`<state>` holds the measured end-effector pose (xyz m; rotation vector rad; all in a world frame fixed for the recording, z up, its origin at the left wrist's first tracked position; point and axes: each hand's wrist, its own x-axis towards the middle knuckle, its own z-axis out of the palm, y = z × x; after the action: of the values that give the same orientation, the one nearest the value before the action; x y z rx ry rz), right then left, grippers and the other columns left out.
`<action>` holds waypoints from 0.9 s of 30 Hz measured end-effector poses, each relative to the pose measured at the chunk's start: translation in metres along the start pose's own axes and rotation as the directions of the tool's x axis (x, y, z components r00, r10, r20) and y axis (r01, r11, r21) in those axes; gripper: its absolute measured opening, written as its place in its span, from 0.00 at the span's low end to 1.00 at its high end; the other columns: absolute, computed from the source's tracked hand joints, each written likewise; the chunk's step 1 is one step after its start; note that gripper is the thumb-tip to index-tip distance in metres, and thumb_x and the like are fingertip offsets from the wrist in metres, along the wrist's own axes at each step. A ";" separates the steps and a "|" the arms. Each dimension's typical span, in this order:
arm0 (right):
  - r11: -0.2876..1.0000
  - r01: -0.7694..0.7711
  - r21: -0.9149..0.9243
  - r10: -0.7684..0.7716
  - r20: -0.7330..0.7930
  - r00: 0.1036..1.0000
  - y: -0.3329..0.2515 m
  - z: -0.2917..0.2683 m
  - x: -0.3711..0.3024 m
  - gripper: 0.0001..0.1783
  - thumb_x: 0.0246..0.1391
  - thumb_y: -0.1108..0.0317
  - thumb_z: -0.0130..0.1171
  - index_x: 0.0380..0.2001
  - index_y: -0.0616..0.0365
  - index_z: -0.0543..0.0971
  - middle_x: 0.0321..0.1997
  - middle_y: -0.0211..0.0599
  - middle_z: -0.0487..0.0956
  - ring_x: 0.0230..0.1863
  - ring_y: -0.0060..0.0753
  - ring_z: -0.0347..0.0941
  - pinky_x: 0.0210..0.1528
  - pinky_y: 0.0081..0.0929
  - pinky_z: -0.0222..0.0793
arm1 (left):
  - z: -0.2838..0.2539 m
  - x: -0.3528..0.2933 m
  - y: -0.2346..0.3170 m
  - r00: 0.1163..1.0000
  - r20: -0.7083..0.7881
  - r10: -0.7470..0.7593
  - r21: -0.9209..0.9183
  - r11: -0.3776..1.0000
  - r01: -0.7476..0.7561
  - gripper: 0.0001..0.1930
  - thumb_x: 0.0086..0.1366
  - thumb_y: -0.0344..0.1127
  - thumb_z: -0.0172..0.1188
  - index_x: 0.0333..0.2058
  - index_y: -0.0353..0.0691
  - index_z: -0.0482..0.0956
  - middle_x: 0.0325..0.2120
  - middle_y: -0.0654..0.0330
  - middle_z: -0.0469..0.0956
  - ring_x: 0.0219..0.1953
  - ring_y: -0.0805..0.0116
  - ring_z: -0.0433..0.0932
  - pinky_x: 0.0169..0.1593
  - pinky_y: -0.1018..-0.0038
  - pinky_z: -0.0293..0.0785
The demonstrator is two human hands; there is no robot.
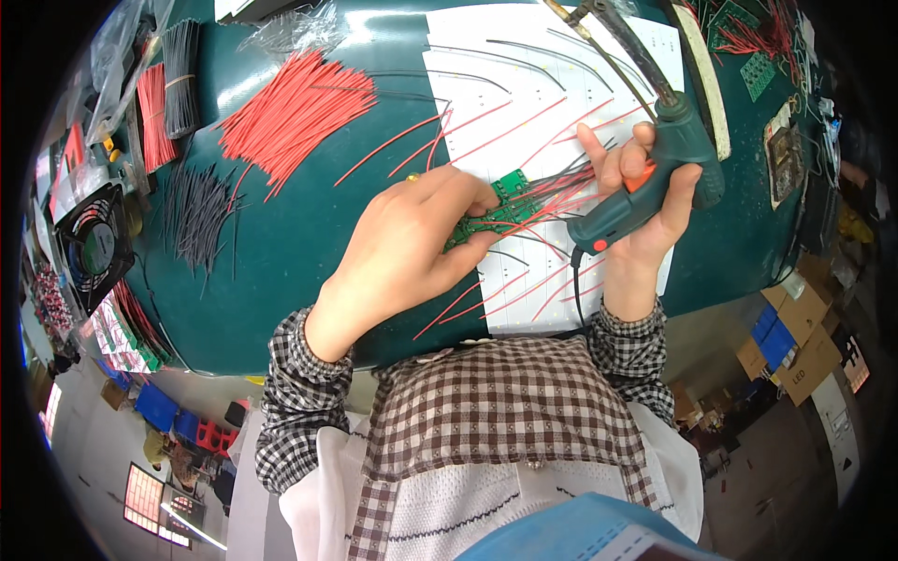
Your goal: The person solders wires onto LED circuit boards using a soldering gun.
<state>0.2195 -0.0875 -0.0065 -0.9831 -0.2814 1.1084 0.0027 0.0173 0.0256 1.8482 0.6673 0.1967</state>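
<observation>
My left hand (398, 238) is closed on small green circuit boards (511, 185), pinched between thumb and fingers over a white sheet. Red and black wires (566, 185) fan out from the boards toward my right hand. My right hand (647, 245) grips a dark green soldering gun (694, 154) with an orange trigger; its long metal barrel points away to the upper left. The gun's tip lies at the top edge of the picture, apart from the boards. Beneath both hands, the white sheet (468, 112) has single red and black wires laid across it in rows.
Left on the green table (309, 243) are a red wire pile (295, 117), a loose black wire pile (198, 213), a bundled black wire stack (181, 79) and a small black fan (94, 245). More boards (760, 75) lie far right. The gun's cord (577, 290) hangs toward me.
</observation>
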 end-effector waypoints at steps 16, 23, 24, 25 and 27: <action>0.998 0.008 -0.067 -0.012 -0.061 0.998 0.002 0.004 -0.003 0.36 0.56 0.36 0.50 0.46 0.62 0.71 0.24 0.25 0.66 0.21 0.22 0.59 0.63 0.54 0.59 | -0.003 0.012 0.003 0.993 0.109 -0.045 -0.041 0.998 0.049 0.07 0.53 0.25 0.61 0.32 0.37 0.76 0.28 0.58 0.74 0.27 0.63 0.75 0.30 0.71 0.71; 0.998 0.007 -0.068 -0.012 -0.081 0.997 0.002 0.005 -0.005 0.36 0.55 0.35 0.50 0.45 0.62 0.71 0.23 0.24 0.63 0.20 0.22 0.56 0.64 0.54 0.58 | -0.014 0.010 -0.005 0.993 0.106 -0.059 -0.355 0.930 0.093 0.04 0.57 0.25 0.62 0.32 0.35 0.77 0.28 0.61 0.75 0.25 0.74 0.69 0.29 0.78 0.65; 0.998 0.008 -0.070 -0.014 -0.080 0.997 0.002 0.004 -0.005 0.36 0.55 0.35 0.50 0.45 0.62 0.71 0.23 0.24 0.63 0.20 0.22 0.56 0.64 0.54 0.58 | -0.015 0.010 -0.001 0.989 0.108 -0.105 -0.339 0.931 0.136 0.04 0.57 0.24 0.62 0.31 0.34 0.78 0.30 0.62 0.77 0.26 0.76 0.70 0.28 0.80 0.64; 0.997 0.009 -0.076 -0.015 -0.080 0.997 0.002 0.004 -0.005 0.36 0.55 0.35 0.50 0.45 0.62 0.71 0.23 0.24 0.63 0.21 0.22 0.57 0.64 0.54 0.58 | -0.014 0.009 0.004 0.989 0.107 -0.103 -0.339 0.931 0.134 0.04 0.57 0.24 0.62 0.31 0.34 0.78 0.30 0.62 0.77 0.26 0.76 0.70 0.28 0.80 0.64; 0.996 0.011 -0.084 -0.017 -0.081 0.997 0.001 0.005 -0.005 0.36 0.55 0.35 0.50 0.45 0.62 0.71 0.23 0.25 0.64 0.21 0.22 0.58 0.64 0.54 0.58 | -0.008 0.009 0.015 0.997 -0.079 -0.005 -0.083 0.997 -0.002 0.04 0.56 0.24 0.63 0.31 0.34 0.77 0.30 0.59 0.79 0.25 0.69 0.73 0.29 0.76 0.68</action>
<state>0.2131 -0.0894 -0.0033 -1.0959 -0.2696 1.0479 0.0121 0.0249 0.0409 1.7675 0.7051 0.2935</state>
